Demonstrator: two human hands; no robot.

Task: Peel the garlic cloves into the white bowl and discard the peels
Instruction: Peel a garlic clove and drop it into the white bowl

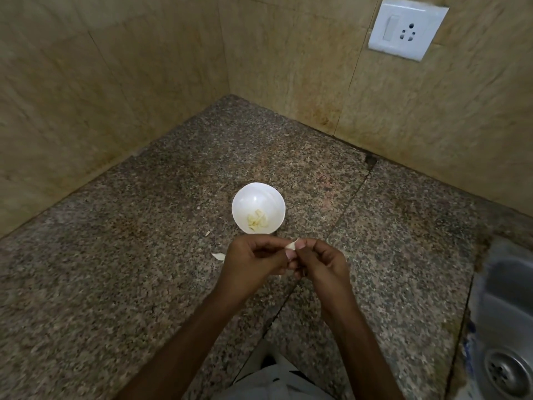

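Hands: two are seen, the left hand (250, 259) and the right hand (321, 261), brought together fingertip to fingertip above the table.
Left grip: closed narrowly; the small pale garlic clove (292, 244) is pinched by thumb and curled fingers.
Right grip: closed likewise on the same garlic clove, which is pinched from the other side.
Held clove: one; only its pale tip is shown, the rest being hidden by the fingertips, so how much skin is on it cannot be told.
Bowl: one small round white bowl (258, 197) is set on the table just beyond the hands.
Peeled cloves: a small heap of yellowish peeled pieces (257, 220) is lying in the bowl's bottom; an exact count cannot be made.
Peels: two pale papery scraps are counted on the table, one (218, 256) beside the left hand and one smaller (207, 233) near the bowl.
Table: speckled brown granite table (115, 255), set into a corner of beige tiled walls (144, 67).
Surroundings: one steel sink (507, 307) at the right edge; one white switch-and-socket plate (408, 30) on the wall.
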